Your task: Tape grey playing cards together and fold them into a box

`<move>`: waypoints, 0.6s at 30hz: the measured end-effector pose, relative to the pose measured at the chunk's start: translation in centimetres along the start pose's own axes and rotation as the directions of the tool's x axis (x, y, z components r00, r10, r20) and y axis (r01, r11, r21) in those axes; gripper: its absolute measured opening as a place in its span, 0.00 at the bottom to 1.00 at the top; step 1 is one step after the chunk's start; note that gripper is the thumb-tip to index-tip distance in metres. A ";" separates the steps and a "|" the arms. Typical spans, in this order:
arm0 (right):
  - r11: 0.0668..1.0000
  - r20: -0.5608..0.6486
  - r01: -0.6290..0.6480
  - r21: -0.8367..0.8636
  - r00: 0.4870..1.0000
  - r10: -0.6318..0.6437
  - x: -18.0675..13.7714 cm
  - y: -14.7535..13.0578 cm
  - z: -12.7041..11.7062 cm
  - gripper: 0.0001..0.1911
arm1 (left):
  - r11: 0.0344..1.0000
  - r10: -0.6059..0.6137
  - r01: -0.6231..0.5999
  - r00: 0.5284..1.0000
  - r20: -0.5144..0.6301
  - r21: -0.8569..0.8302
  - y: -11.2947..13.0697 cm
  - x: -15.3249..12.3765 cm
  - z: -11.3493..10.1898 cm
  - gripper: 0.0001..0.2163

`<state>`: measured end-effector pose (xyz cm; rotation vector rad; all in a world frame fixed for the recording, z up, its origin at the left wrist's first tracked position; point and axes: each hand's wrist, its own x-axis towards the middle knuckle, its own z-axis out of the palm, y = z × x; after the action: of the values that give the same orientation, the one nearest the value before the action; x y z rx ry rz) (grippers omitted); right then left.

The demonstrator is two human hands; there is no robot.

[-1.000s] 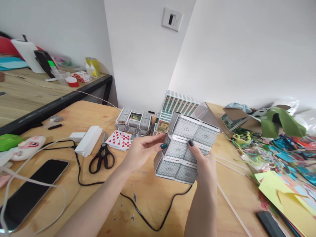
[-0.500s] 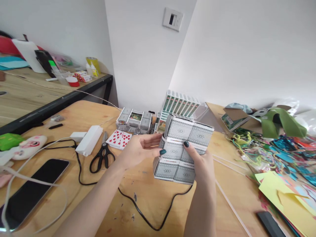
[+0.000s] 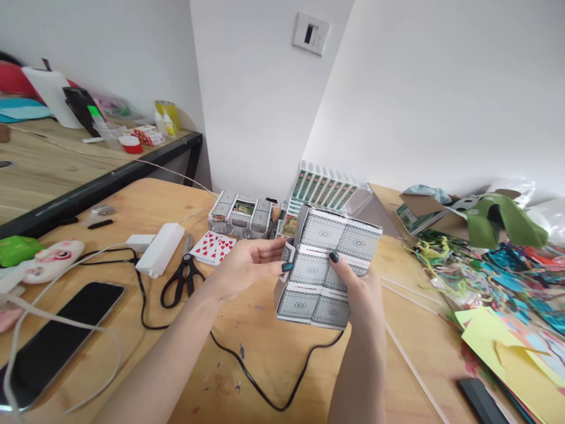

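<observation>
A block-shaped box covered in grey-patterned playing card backs point(image 3: 312, 268) is held above the table, tilted. My right hand point(image 3: 359, 288) grips it from the right, thumb on the front face and the other fingers hidden behind. At the box's left side, my left hand point(image 3: 247, 265) pinches a playing card point(image 3: 288, 252) between thumb and fingers. The card stands out a little from that side; whether it is attached is hidden. Behind my left hand lie loose heart playing cards point(image 3: 214, 247) and black-handled scissors point(image 3: 183, 280). A similar card-covered structure point(image 3: 241, 215) sits farther back.
Stacked card packs point(image 3: 324, 185) stand against the wall. A phone point(image 3: 62, 341), a white power adapter point(image 3: 159, 250) and a black cable point(image 3: 282, 406) lie left and in front. Colourful scraps point(image 3: 477, 271), yellow paper point(image 3: 494, 341) and clear sticks point(image 3: 419, 368) spread over the right.
My left thumb and fingers have shifted slightly left, and the pinched card now stands out farther from the box's side. My right hand and the box have hardly moved.
</observation>
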<state>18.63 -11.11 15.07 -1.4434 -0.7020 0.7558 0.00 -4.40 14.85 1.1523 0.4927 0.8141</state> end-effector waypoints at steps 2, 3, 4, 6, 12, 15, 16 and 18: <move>1.000 0.004 -0.001 -0.010 1.000 0.001 0.0 0.0 0.0 0.32 | 1.000 -0.004 0.004 1.000 0.005 0.006 0.0 0.0 0.0 0.22; 1.000 0.005 -0.002 -0.015 1.000 0.002 0.0 -0.1 0.0 0.32 | 1.000 -0.007 0.007 1.000 0.009 0.010 0.0 0.0 0.0 0.22; 1.000 0.005 -0.004 -0.018 1.000 0.004 0.0 -0.1 0.0 0.32 | 1.000 -0.010 0.010 1.000 0.012 0.016 0.0 0.0 0.0 0.22; 1.000 0.005 -0.007 -0.017 1.000 0.008 0.0 -0.1 -0.1 0.31 | 1.000 -0.010 0.009 1.000 0.013 0.024 0.0 0.0 0.1 0.21; 1.000 0.006 -0.002 -0.023 1.000 0.002 0.1 0.1 -0.1 0.31 | 0.997 0.010 -0.013 1.000 0.028 0.081 0.0 0.1 0.0 0.20; 0.999 0.009 0.012 -0.030 1.000 -0.012 0.2 0.1 -0.1 0.31 | 0.988 0.026 -0.037 0.997 0.070 0.151 -0.1 0.1 -0.1 0.19; 0.999 0.013 0.014 -0.032 1.000 -0.013 0.1 0.1 0.0 0.32 | 0.983 0.036 -0.051 0.996 0.083 0.176 -0.1 0.1 -0.1 0.19; 0.999 0.017 0.015 -0.038 1.000 -0.014 0.1 0.0 0.2 0.32 | 0.971 0.058 -0.081 0.993 0.105 0.225 -0.2 0.0 -0.1 0.17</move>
<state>18.54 -10.97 15.04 -1.4666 -0.7432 0.7478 -0.01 -4.32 14.63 1.4230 0.4759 0.7712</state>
